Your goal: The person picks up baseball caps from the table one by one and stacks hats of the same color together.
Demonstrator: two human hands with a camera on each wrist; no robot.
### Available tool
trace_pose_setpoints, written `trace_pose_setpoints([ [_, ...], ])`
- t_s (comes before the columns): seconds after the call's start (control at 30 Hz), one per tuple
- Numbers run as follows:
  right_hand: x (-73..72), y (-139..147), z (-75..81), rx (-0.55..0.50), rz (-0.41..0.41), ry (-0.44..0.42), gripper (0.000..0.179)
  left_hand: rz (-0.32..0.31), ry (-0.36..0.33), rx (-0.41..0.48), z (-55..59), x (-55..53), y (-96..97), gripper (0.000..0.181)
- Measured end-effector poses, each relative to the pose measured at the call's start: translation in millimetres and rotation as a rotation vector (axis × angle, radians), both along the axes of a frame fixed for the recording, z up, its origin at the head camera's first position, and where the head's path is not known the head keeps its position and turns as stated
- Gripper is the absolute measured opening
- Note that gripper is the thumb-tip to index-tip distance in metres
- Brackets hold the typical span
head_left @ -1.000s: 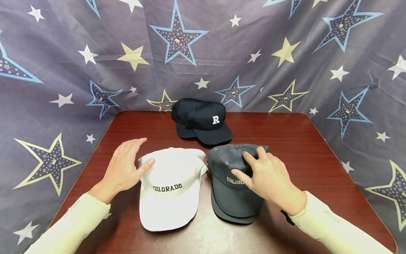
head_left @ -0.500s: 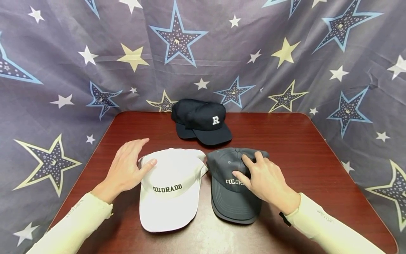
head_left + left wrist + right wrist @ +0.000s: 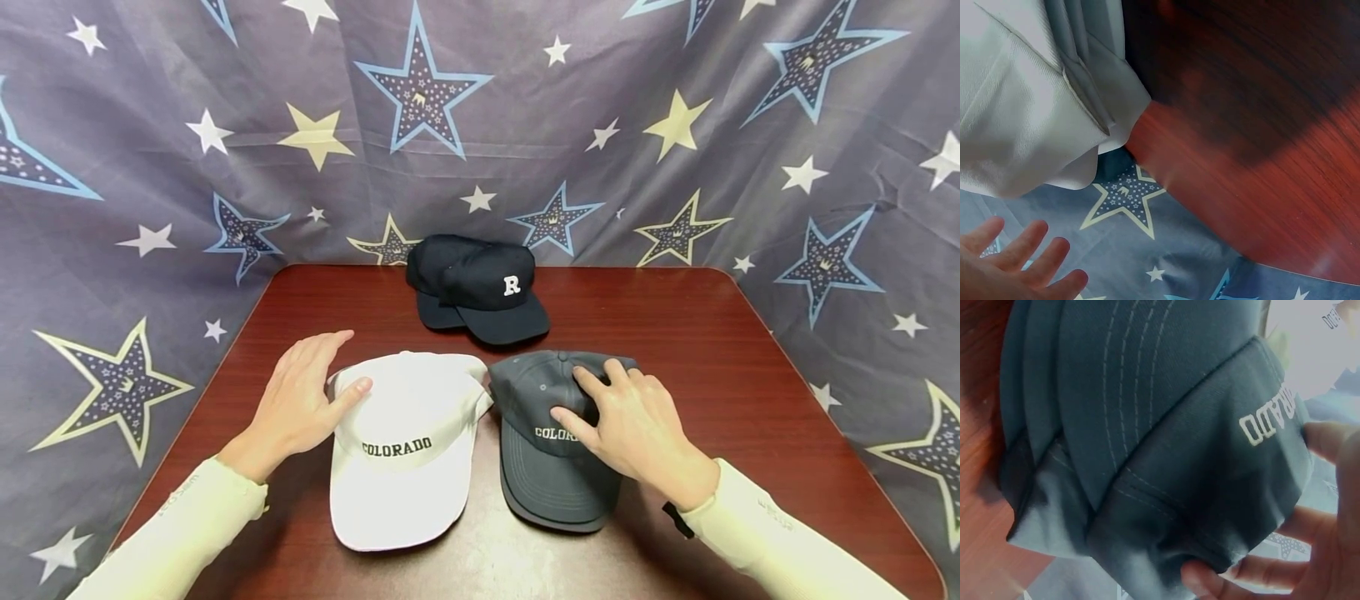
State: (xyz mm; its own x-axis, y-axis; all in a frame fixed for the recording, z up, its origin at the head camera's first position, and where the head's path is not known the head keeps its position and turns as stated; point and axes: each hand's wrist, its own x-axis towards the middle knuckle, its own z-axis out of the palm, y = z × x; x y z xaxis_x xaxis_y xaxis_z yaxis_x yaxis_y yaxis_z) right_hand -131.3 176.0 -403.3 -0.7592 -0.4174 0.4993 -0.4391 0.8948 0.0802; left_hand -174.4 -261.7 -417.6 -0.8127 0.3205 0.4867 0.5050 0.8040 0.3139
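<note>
A white cap (image 3: pixel 401 404) lettered COLORADO lies on the table, brim toward me; layered white fabric shows in the left wrist view. My left hand (image 3: pixel 300 392) is at its left side, fingers extended and thumb at the crown's edge. To its right is a dark grey cap (image 3: pixel 551 479), also marked COLORADO and partly covered by my right hand (image 3: pixel 637 417). That hand grips the crown, thumb at the front near the lettering and fingers over the far side. More than one dark brim edge shows layered beneath it in the right wrist view.
Two dark navy caps overlap at the back of the red-brown table (image 3: pixel 637 308); the front navy cap (image 3: pixel 491 292) bears a white R. A curtain (image 3: pixel 480 108) printed with stars hangs behind the table and along its sides.
The dark grey cap's crown has come down slightly and its brim sits closer over the brim beneath, with my right hand on it. The left hand has barely moved.
</note>
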Motion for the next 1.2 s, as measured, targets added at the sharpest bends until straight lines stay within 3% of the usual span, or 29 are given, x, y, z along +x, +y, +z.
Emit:
trace_pose_setpoints([
  [0.2, 0.8, 1, 4.3, 0.003, 0.002, 0.036, 0.070, 0.006, -0.010, 0.001, -0.7, -0.1, -1.3, 0.071],
  [0.6, 3.4, 3, 7.8, -0.051, -0.001, 0.085, 0.071, -0.009, -0.020, -0.011, 15.5, -7.9, 9.8, 0.070],
  [0.93, 4.1, 4, 9.5, -0.119, 0.028, 0.157, 0.071, 0.000, -0.032, -0.010, 20.1, -10.2, 13.9, 0.069],
  [1.2, -13.0, 2, 23.2, -0.174, 0.091, 0.187, 0.065, 0.008, -0.043, -0.006, 21.1, -11.3, 14.0, 0.070],
])
